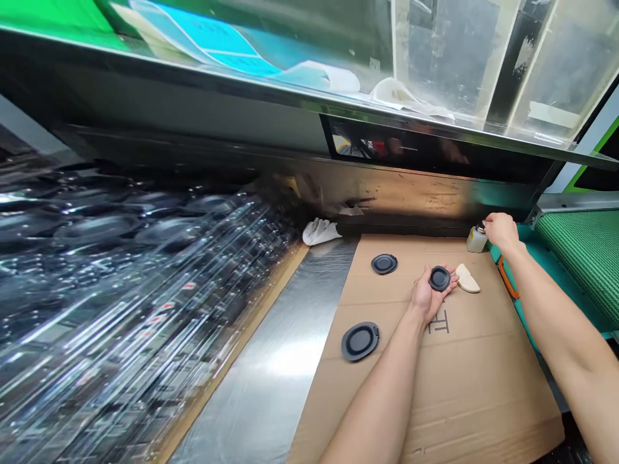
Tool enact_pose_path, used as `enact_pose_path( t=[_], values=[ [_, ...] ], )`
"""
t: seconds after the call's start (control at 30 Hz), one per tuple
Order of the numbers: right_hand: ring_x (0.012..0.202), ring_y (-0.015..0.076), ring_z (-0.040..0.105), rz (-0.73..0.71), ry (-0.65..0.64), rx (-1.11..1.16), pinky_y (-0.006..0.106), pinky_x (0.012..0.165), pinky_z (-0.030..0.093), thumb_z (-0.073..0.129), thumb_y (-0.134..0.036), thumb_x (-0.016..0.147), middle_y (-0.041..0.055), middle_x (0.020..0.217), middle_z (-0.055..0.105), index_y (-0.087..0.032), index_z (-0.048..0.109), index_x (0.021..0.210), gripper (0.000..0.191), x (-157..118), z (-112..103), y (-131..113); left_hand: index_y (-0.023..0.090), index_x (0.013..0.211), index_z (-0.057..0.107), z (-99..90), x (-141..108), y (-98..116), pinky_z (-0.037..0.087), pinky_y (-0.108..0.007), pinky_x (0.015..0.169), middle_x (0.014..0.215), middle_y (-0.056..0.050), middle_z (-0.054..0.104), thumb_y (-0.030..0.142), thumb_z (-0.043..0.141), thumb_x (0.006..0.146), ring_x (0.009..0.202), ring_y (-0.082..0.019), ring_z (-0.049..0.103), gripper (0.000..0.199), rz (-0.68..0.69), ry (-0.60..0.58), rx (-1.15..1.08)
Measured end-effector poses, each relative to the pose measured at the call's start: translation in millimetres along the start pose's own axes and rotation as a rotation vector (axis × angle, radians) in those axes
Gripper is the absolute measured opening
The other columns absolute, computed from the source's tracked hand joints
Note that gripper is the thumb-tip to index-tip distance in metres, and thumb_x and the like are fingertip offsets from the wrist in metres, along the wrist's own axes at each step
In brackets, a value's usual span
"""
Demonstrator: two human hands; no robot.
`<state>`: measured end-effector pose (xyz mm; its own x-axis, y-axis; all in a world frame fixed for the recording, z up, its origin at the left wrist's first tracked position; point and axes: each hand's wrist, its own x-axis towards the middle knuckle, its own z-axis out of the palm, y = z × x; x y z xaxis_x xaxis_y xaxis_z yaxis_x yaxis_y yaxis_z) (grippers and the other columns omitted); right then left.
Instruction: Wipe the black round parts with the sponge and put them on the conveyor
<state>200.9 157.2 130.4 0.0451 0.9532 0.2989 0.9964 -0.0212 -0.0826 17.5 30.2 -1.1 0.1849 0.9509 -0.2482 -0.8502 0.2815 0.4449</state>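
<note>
My left hand [424,298] is palm up above the cardboard, and a small black round lid-like part [440,278] rests on its fingers. At the far right corner, my right hand [503,232] has its fingers closed by the metal top of a small whitish bottle [476,241]. Whatever those fingers hold is too small to make out. Beside my left fingertips lies a cream-coloured pad [467,279]. Two more black parts of that shape lie to the left, one farther back [384,263] and one nearer [360,341].
A cardboard sheet [464,386] covers the metal table [271,361]. Clear plastic-wrapped stacks [169,309] fill the left side. A white glove [322,232] lies by the back panel. On the right are a teal tray with an orange handle [509,278] and a green conveyor belt [585,251].
</note>
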Motion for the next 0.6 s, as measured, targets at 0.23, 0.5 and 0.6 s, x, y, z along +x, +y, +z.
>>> enact_pose_path(
  t=[0.23,0.5,0.6],
  values=[
    [0.1,0.0256,0.068,-0.124,-0.205,-0.126,0.032,0.086,0.051,0.064,-0.02,0.084,0.0102,0.109,0.074,-0.025,0.079,0.108,0.028,33.9,6.6,10.9,0.012,0.114,0.06,1.0,1.5,1.3,0.058,-0.036,0.078,0.117,-0.02,0.069,0.046,0.039,0.101,0.096,-0.027,0.073,0.042,0.01,-0.015,-0.052],
    [0.092,0.0238,0.068,-0.058,-0.184,-0.067,0.032,0.08,0.051,0.068,-0.021,0.084,0.014,0.106,0.074,-0.019,0.079,0.106,0.026,29.1,-16.1,-4.9,0.011,0.123,0.057,-1.4,3.8,3.1,0.057,-0.039,0.08,0.117,-0.023,0.068,0.032,0.041,0.097,0.102,-0.029,0.071,0.037,-0.004,-0.037,-0.123],
    [0.092,0.0224,0.067,-0.118,0.02,0.11,0.029,0.079,0.048,0.057,-0.032,0.093,0.0127,0.098,0.075,-0.017,0.078,0.104,0.028,-6.7,-21.9,-20.1,0.012,0.123,0.057,-3.1,3.9,4.2,0.056,-0.04,0.084,0.122,-0.023,0.067,0.037,0.041,0.099,0.106,-0.029,0.07,0.038,-0.007,-0.042,-0.129]
  ],
)
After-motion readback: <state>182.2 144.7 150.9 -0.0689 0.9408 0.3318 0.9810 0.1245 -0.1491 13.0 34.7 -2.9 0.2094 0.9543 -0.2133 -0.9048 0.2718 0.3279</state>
